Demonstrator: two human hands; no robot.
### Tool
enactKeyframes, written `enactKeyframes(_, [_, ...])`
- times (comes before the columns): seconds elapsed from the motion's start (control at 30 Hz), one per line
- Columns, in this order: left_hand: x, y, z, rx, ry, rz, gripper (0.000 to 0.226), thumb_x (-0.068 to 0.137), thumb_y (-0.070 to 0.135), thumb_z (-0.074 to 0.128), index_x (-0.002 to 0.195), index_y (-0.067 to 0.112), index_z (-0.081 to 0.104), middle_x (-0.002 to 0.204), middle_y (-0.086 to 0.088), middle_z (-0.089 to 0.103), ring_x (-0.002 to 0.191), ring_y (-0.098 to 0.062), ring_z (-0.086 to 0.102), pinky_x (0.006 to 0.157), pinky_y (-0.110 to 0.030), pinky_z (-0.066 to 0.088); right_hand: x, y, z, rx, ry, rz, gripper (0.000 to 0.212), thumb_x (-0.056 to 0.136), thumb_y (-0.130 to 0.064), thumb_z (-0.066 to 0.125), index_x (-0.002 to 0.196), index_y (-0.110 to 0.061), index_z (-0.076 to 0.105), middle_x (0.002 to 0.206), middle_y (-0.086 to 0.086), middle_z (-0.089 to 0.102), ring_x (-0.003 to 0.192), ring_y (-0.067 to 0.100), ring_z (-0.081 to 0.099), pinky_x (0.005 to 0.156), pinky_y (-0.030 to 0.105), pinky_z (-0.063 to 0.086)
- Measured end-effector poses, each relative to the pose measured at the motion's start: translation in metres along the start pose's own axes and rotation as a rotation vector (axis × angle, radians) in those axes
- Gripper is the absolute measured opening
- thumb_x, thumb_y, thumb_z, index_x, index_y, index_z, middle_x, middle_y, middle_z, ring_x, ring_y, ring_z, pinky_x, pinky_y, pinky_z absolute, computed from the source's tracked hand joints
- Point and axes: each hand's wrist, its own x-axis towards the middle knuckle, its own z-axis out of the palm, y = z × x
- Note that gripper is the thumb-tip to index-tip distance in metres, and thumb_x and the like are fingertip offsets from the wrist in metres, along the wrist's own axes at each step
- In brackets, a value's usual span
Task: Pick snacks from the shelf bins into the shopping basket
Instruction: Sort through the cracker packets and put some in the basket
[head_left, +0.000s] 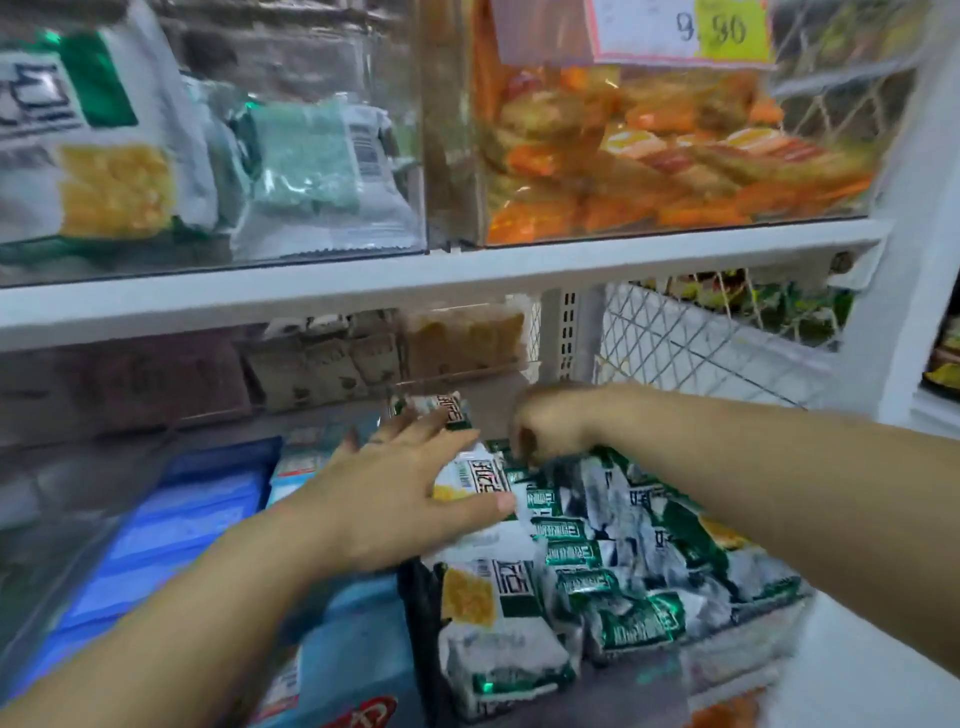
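Fingers (415, 434) of the left hand (395, 499) are held straight and spread wide over the green-and-white packs (623, 561), with the thumb pressed onto one pack (470, 480); nothing is closed round. On the right hand (550, 423) the fingers are curled downward with their tips buried among the packs, and whether a pack is pinched cannot be told through the blur.

A white shelf (467, 267) is seen running across the view, with clear bins (415, 156) set on it. Below it, the task's packs are heaped in the lower bin, and blue packs (197, 519) are stacked just beside them on the left. No shopping basket is shown.

The step in hand is judged to be the lifting of packs out of the heap. It would be done well if the heap were steadied by the flat left hand while a single pack is drawn up by its crimped seam. The film looks slippery, so neighbouring packs could be dragged over the bin's front.
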Motion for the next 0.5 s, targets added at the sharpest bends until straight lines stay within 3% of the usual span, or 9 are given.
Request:
enactKeyframes(0.2, [0.000, -0.003, 0.004, -0.018, 0.019, 0.033, 0.093, 0.060, 0.085, 0.015, 0.147, 0.051, 0.010, 0.158, 0.021, -0.002, 0.145, -0.008, 0.002, 0.118, -0.049, 0.005, 0.035, 0.000, 0.010, -0.158, 0.023, 0.048, 0.024, 0.092, -0.015, 0.059, 0.115, -0.010, 0.064, 0.106, 0.003, 0.064, 0.071, 0.015, 0.055, 0.064, 0.023, 0.052])
enactKeyframes(0.3, [0.000, -0.003, 0.004, -0.045, 0.012, 0.041, 0.093, 0.058, 0.086, 0.014, 0.146, 0.052, 0.010, 0.158, 0.022, -0.003, 0.145, -0.007, -0.001, 0.119, -0.048, 0.003, 0.033, -0.004, 0.011, -0.236, 0.075, 0.064, 0.025, 0.094, -0.006, 0.052, 0.119, -0.005, 0.057, 0.096, 0.000, 0.049, 0.058, 0.009, 0.041, 0.038, 0.012, 0.032])
enactKeyframes(0.43, [0.000, -0.001, 0.002, -0.051, -0.006, 0.031, 0.094, 0.058, 0.085, 0.016, 0.146, 0.052, 0.011, 0.158, 0.021, -0.003, 0.146, -0.008, -0.002, 0.119, -0.047, 0.003, 0.031, -0.008, 0.008, -0.301, 0.026, 0.041, 0.017, 0.094, -0.016, 0.054, 0.107, -0.009, 0.063, 0.098, 0.004, 0.058, 0.078, 0.018, 0.053, 0.054, 0.024, 0.034])
enactKeyframes(0.5, [0.000, -0.001, 0.002, -0.040, -0.007, 0.026, 0.094, 0.058, 0.085, 0.016, 0.146, 0.051, 0.012, 0.158, 0.021, -0.002, 0.146, -0.008, 0.000, 0.118, -0.047, 0.005, 0.027, -0.006, 0.000, -0.256, 0.024, 0.041, 0.014, 0.095, -0.025, 0.052, 0.094, -0.013, 0.060, 0.086, 0.001, 0.055, 0.071, 0.016, 0.051, 0.058, 0.026, 0.036])
